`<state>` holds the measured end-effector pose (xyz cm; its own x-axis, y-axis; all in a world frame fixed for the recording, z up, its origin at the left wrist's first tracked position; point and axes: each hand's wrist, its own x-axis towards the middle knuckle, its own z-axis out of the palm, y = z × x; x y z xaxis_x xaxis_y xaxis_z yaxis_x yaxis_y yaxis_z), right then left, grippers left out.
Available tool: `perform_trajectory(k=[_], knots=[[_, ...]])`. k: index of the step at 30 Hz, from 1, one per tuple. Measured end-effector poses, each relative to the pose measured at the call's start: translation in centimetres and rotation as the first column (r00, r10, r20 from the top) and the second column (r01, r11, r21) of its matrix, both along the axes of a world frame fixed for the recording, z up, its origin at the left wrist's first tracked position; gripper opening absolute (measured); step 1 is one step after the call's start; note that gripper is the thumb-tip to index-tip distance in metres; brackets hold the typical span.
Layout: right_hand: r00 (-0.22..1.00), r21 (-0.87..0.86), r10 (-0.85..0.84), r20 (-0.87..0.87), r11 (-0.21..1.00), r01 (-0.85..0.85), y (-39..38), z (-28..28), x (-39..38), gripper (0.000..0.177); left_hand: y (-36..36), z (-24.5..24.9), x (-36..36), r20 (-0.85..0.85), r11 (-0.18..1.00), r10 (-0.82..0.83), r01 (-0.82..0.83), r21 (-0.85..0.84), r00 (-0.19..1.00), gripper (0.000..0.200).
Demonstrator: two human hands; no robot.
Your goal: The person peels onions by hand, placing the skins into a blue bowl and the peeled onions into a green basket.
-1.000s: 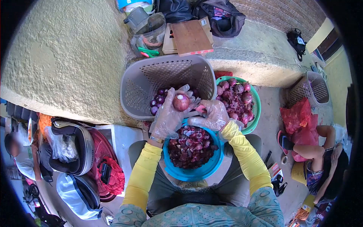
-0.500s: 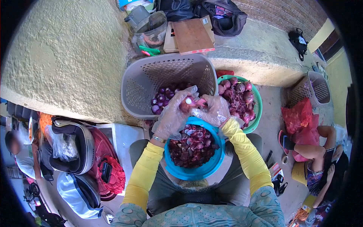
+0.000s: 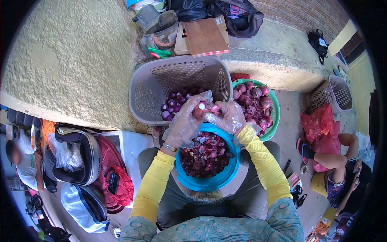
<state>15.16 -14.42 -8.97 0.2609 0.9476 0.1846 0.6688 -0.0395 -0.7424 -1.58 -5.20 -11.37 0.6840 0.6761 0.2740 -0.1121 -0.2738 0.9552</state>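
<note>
My left hand (image 3: 186, 121), in a clear plastic glove, is closed round a red onion (image 3: 200, 110) with a white cut end facing up. Right beside it, my gloved right hand (image 3: 229, 117) has its fingers bent in at the onion; what they pinch is hidden. Below both hands a blue basin (image 3: 193, 184) between my knees holds dark red onion skins (image 3: 205, 157) and pale cut ends. Peeled purple onions (image 3: 174, 103) lie in the grey perforated basket (image 3: 139, 94) just beyond my left hand. To the right, a green basket (image 3: 275, 111) holds unpeeled red onions (image 3: 256, 92) and loose skins.
A brown board (image 3: 205, 38) and bags (image 3: 242, 20) rest on the ledge behind the basket. A white box (image 3: 137, 145) and a helmet-like black shell (image 3: 78, 161) stand at left. Another person's leg (image 3: 332, 159) and red mesh sacks (image 3: 320, 129) are at right.
My fingers have shifted slightly on the onion, and a dark patch by my right fingertips no longer shows. Both hands stay above the basin's far rim.
</note>
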Motion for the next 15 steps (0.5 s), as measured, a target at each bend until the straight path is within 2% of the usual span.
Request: perform_trajectory(k=[2,4,5,6,9,11,12,14,15], knots=[[0.998,-0.031,0.015,-0.055,0.999,-0.017,0.1,-0.1,0.2,0.054,0.0,0.2,0.2,0.138,0.907,-0.029,0.084,-0.414,0.990,0.034],[0.993,-0.066,0.028,-0.112,0.997,-0.036,0.0,-0.8,0.4,0.051,0.0,0.4,0.1,0.184,0.861,-0.066,0.149,-0.486,0.981,0.027],[0.985,-0.036,0.056,-0.164,0.997,-0.063,0.1,-1.5,0.5,0.049,0.1,0.5,0.0,0.233,0.809,-0.098,0.214,-0.548,0.967,0.022],[0.973,-0.002,0.087,-0.214,0.996,-0.089,0.2,-1.8,0.6,0.047,0.1,0.7,0.0,0.233,0.809,-0.097,0.213,-0.548,0.968,0.022],[0.973,-0.049,0.084,-0.214,0.994,-0.097,0.3,-2.0,0.7,0.047,0.0,0.9,0.1,0.222,0.849,-0.113,0.211,-0.484,0.968,0.020],[0.971,-0.046,0.091,-0.219,0.994,-0.104,0.3,-2.0,0.7,0.047,0.2,0.7,-0.1,0.125,0.910,-0.131,0.170,-0.379,0.983,0.023],[0.970,-0.045,0.099,-0.224,0.993,-0.112,0.3,-1.9,0.6,0.048,0.2,0.8,-0.1,0.125,0.910,-0.132,0.170,-0.378,0.983,0.023],[0.977,-0.027,0.118,-0.176,0.992,-0.124,0.2,-1.5,0.7,0.048,0.1,1.0,0.1,0.322,0.643,-0.080,0.296,-0.707,0.943,0.024],[0.982,-0.010,0.137,-0.128,0.990,-0.139,0.2,-1.2,0.7,0.047,0.0,1.3,0.1,0.322,0.642,-0.081,0.296,-0.707,0.943,0.024]])
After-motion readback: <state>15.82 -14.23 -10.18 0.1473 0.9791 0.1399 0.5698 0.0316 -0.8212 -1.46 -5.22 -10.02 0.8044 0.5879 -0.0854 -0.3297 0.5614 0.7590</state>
